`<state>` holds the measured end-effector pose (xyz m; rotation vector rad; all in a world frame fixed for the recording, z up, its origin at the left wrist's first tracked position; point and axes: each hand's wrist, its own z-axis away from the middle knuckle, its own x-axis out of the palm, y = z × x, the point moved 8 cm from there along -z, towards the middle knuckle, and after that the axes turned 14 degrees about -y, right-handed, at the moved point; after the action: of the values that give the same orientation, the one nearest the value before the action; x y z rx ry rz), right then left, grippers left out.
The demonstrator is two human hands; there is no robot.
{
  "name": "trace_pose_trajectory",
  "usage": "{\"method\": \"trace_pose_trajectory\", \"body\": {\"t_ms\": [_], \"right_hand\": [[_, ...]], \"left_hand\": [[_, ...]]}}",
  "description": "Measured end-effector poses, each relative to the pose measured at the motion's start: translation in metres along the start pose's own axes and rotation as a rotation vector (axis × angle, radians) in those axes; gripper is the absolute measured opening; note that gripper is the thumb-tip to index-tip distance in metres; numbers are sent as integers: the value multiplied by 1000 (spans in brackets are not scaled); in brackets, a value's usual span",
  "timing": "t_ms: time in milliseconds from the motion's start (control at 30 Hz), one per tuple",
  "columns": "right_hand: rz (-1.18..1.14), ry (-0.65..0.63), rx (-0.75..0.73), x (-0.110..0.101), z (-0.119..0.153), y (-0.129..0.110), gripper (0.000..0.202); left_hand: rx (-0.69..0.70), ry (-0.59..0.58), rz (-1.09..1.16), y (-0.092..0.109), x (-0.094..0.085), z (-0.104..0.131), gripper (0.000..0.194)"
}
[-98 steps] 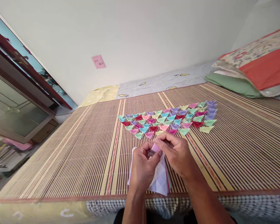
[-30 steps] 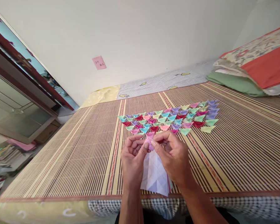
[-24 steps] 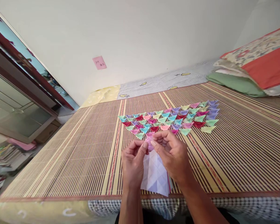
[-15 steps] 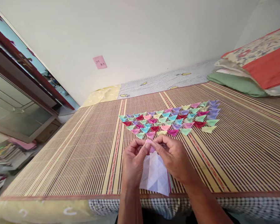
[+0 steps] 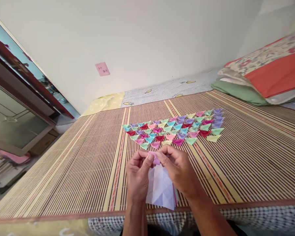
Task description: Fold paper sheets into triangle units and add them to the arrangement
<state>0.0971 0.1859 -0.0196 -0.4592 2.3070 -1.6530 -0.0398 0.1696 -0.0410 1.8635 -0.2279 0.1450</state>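
A small pink-purple piece of folded paper (image 5: 155, 158) is pinched between both hands. My left hand (image 5: 138, 173) grips its left side with thumb and fingers, and my right hand (image 5: 178, 170) grips its right side. Below the hands, a stack of creased paper sheets (image 5: 162, 188) lies on the striped mat, pale lavender on top with coloured edges at its right. Just beyond the hands, rows of small folded paper pieces (image 5: 178, 127) in green, pink, red, blue, purple and yellow rest on the mat.
The striped mat (image 5: 88, 164) covers a bed against a white wall bearing a pink note (image 5: 102, 69). Folded bedding (image 5: 272, 75) is piled at the back right. A glass-panelled cabinet (image 5: 12, 118) and an open doorway are at the left.
The view has shifted a little, so the mat and paper pieces sit slightly further left. Both hands still pinch the pink-purple paper, which shows a little more between the fingers.
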Motion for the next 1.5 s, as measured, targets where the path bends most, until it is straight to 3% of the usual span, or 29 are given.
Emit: {"method": "trace_pose_trajectory", "body": {"t_ms": [133, 233, 433, 533, 633, 733, 867, 967, 1133, 1300, 1500], "right_hand": [[-164, 6, 0, 4, -3, 3, 27], [-115, -10, -22, 9, -5, 0, 19], [510, 230, -296, -1, 9, -26, 14], [778, 224, -371, 6, 11, -27, 16], [872, 186, -385, 11, 9, -25, 12], [786, 124, -407, 14, 7, -27, 8], [505, 96, -352, 3, 5, -25, 13], [362, 98, -262, -7, 3, -18, 12], [130, -17, -95, -7, -3, -3, 8], [53, -8, -71, -10, -3, -2, 12], [-48, -48, -111, -10, -3, 0, 14]], "left_hand": [[35, 31, 38, 0, 1, 1, 19], [50, 99, 43, -1, -3, 2, 20], [-75, 90, -47, -6, 0, 0, 22], [-76, 110, -32, -3, 4, 2, 25], [-87, 106, -7, -4, 5, 3, 24], [-78, 132, 7, -5, -2, 3, 22], [-55, 132, -46, -1, -11, 2, 17], [-61, 94, -70, 2, -9, 1, 15], [-11, 67, -149, 11, -4, 0, 12], [37, 79, -225, 16, -10, 1, 5], [115, -77, -195, 24, -6, -2, 12]]}}
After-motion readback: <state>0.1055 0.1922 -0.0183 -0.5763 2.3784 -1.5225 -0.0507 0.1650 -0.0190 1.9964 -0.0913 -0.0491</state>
